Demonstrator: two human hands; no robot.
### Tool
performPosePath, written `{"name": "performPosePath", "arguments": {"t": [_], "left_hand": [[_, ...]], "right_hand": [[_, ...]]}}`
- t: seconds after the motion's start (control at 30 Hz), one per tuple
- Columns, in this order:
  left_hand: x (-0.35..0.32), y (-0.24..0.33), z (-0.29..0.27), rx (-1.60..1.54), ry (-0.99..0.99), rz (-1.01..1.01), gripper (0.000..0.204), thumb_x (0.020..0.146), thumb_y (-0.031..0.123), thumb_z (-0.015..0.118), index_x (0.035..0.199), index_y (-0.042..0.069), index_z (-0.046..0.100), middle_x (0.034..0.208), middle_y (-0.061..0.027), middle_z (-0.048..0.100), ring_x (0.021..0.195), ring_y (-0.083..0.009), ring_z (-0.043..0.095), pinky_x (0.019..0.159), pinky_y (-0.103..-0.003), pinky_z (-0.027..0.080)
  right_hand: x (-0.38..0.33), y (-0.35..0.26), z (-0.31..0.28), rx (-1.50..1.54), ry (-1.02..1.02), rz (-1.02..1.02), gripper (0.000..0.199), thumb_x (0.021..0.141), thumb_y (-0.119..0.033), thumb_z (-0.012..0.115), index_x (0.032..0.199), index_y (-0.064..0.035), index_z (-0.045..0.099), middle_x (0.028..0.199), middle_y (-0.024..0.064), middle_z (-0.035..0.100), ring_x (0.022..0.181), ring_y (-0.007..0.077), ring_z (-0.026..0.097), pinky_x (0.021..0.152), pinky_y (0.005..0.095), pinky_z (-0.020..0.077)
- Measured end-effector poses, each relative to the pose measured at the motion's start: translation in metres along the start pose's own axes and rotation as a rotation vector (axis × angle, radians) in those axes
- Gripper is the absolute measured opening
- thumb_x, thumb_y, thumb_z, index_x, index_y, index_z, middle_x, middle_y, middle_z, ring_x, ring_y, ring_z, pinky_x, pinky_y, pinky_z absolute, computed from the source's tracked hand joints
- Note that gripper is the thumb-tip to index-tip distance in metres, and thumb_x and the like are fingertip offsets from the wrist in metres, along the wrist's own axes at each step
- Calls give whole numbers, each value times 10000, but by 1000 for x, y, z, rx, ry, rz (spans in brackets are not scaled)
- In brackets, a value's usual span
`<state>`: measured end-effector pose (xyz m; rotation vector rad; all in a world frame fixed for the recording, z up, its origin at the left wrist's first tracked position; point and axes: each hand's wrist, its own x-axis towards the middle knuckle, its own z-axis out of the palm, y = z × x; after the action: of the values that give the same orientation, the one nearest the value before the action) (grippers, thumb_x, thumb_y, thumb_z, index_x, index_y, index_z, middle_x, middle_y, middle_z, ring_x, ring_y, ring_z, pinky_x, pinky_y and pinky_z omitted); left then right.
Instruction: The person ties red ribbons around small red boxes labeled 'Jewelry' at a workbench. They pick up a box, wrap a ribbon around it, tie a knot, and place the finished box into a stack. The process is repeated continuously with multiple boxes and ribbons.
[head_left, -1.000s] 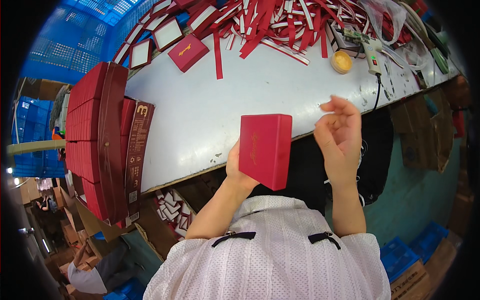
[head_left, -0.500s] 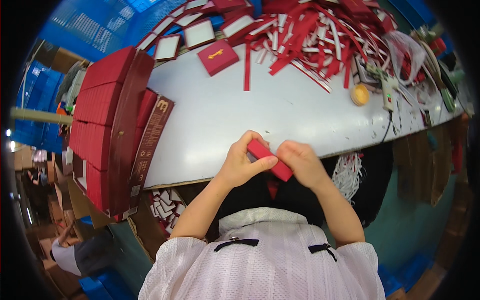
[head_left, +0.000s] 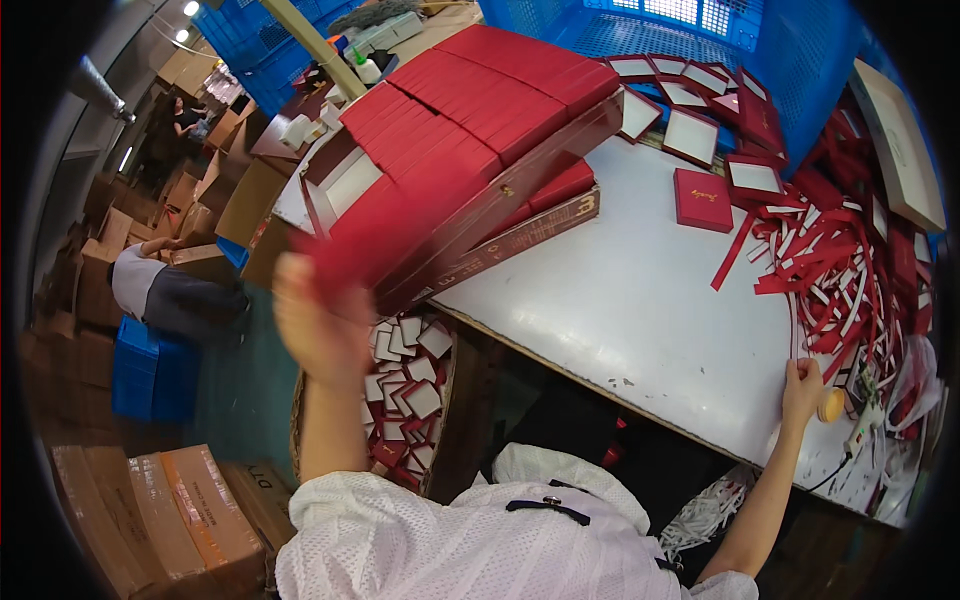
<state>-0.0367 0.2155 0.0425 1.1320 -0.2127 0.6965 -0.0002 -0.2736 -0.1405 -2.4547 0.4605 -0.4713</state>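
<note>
My left hand (head_left: 325,315), smeared by motion, is at the near left end of a tilted carton (head_left: 510,190). A blurred small red box (head_left: 335,262) is in its fingers, beside the rows of red boxes (head_left: 440,125) packed in that carton. Over on the right, my right hand (head_left: 803,388) pinches the lower end of a thin red-and-white strip (head_left: 794,325) at the table's edge. That strip runs up to a heap of red and white strips (head_left: 830,260). A round yellow container (head_left: 831,404) stands just right of my right hand.
The white table (head_left: 600,300) carries a closed red box (head_left: 703,200) and several open white-lined boxes (head_left: 690,135). Blue crates (head_left: 650,35) stand behind. Below is a bin of small box parts (head_left: 400,385). Brown cartons (head_left: 165,500) and another person (head_left: 180,285) are at left.
My hands have parted: the left carried the red box left to the carton, the right moved right to a strip. The view has turned left, bringing more of the floor at left into sight.
</note>
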Motion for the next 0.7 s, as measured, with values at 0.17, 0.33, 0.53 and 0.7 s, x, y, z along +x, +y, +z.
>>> {"name": "performPosePath", "arguments": {"t": [0.17, 0.33, 0.53, 0.7], "left_hand": [[76, 9, -118, 822, 293, -26, 206, 865, 216, 413, 807, 50, 521, 746, 12, 531, 698, -64, 486, 655, -205, 384], [80, -20, -127, 932, -65, -391, 260, 865, 227, 408, 850, 5, 540, 786, 6, 550, 705, -59, 479, 650, -210, 387], [91, -8, -85, 1607, -346, -17, 217, 834, 211, 441, 906, 18, 509, 811, -106, 552, 754, -218, 519, 692, -291, 393], [2, -34, 61, 818, -776, 40, 227, 665, 18, 558, 888, -4, 523, 820, -95, 525, 719, -152, 527, 641, -246, 427]], "right_hand": [[-19, -18, 5, 256, 106, -43, 99, 759, -86, 525, 762, 11, 508, 655, 32, 486, 576, 96, 419, 522, 210, 350], [-49, -75, -14, 326, 190, -246, 67, 767, -24, 507, 815, 18, 528, 724, 40, 498, 606, 86, 426, 544, 196, 361], [-76, -136, -45, 488, 140, -414, 80, 729, 48, 515, 801, 20, 535, 770, 67, 523, 673, 106, 497, 589, 209, 399], [-102, -185, -53, 986, -343, -63, 237, 742, 57, 496, 966, 20, 428, 688, 52, 522, 609, 73, 490, 542, 181, 386]]}}
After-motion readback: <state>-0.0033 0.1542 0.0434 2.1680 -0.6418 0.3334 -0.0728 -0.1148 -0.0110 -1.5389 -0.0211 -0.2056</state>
